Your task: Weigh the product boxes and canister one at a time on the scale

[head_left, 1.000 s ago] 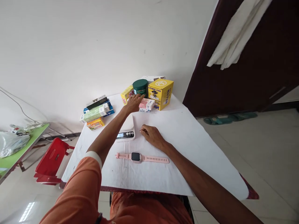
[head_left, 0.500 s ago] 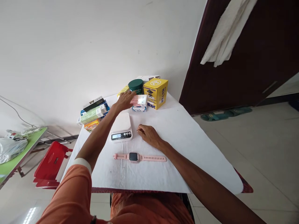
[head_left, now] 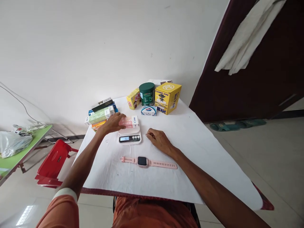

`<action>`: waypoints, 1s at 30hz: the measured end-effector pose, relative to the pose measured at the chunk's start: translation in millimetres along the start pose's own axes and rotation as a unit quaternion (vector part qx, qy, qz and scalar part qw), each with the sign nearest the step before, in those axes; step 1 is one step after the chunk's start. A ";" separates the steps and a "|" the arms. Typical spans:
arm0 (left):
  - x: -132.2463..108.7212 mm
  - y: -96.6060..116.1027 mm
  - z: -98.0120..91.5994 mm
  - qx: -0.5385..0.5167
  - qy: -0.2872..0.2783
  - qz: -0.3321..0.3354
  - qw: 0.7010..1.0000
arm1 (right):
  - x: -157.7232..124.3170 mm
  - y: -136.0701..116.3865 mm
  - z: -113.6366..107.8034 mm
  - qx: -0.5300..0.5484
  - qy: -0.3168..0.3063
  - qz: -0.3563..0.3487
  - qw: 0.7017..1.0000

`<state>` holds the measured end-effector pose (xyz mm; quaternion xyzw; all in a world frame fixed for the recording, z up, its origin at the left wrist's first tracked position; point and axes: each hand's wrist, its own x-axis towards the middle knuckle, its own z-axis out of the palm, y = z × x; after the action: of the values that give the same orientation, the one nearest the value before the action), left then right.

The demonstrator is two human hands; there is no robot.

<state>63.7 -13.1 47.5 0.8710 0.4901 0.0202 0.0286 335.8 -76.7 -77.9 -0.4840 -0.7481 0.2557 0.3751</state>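
Observation:
My left hand (head_left: 115, 123) has its thumb and fingers around the left end of a pink and white box (head_left: 131, 122), over the white plate of a digital kitchen scale (head_left: 130, 139). Whether the scale bears the box's full weight I cannot tell. Digits glow on the scale's display. To the right of the scale, my right hand (head_left: 159, 139) rests on the table with its fingers curled in, and nothing shows in it. In front of both hands a pink smartwatch (head_left: 142, 161) lies with its strap stretched flat.
Behind the scale stand a yellow carton (head_left: 134, 99), a green canister (head_left: 147, 94), a yellow box (head_left: 168, 98) and a small blue-and-white box (head_left: 149, 110). Stacked boxes (head_left: 102, 111) lie at the back left. A red chair (head_left: 52, 163) is left of the white-covered table (head_left: 190, 171).
My left hand has brought the pink and white box from atop the blue-and-white box, forward and left to the scale. My right hand stays curled. The view has shifted slightly.

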 end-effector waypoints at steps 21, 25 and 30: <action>-73.0 -16.3 90.5 -0.201 0.405 -0.143 0.880 | -0.5 1.2 0.3 -0.005 0.004 -0.006 1.000; -77.7 -23.0 102.2 -0.214 0.438 -0.180 0.854 | -0.8 -0.1 0.2 -0.008 0.001 -0.009 1.000; -75.7 -23.8 103.9 -0.229 0.423 -0.173 0.860 | -1.1 -0.6 -0.1 -0.005 0.002 -0.011 1.000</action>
<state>10.8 -68.6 -58.3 0.6489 0.5793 0.4929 0.0202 335.8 -77.9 -77.8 -0.4777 -0.7540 0.2467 0.3773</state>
